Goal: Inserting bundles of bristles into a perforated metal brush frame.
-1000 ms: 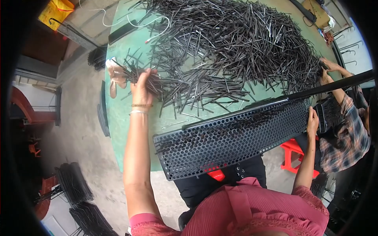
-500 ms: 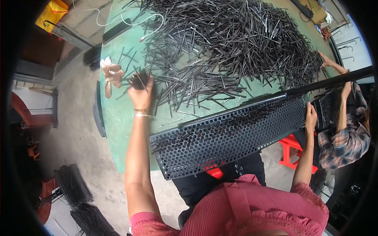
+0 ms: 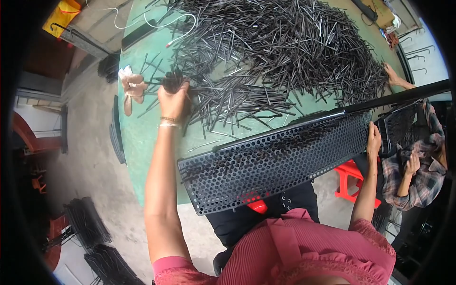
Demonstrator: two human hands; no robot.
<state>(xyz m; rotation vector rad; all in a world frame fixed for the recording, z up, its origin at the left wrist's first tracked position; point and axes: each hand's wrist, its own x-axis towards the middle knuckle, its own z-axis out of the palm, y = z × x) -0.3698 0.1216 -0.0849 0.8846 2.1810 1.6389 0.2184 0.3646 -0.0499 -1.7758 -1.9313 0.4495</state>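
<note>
The tabletop [image 3: 140,159] under the left hand [image 3: 172,100] is pale green, the rods [image 3: 173,81] in its grip near-black. The tray [image 3: 278,164] gripped by the right hand [image 3: 374,137] is black, dotted with round holes.

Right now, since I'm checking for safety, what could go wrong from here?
The bundle of dark rods in the left hand splays out, so some might slip. The perforated black tray juts past the edge of the green table and could tip if the right hand loosened its hold.

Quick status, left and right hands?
Left hand: closed around a bunch of dark rods.
Right hand: holding the perforated black tray at its right end.
</note>
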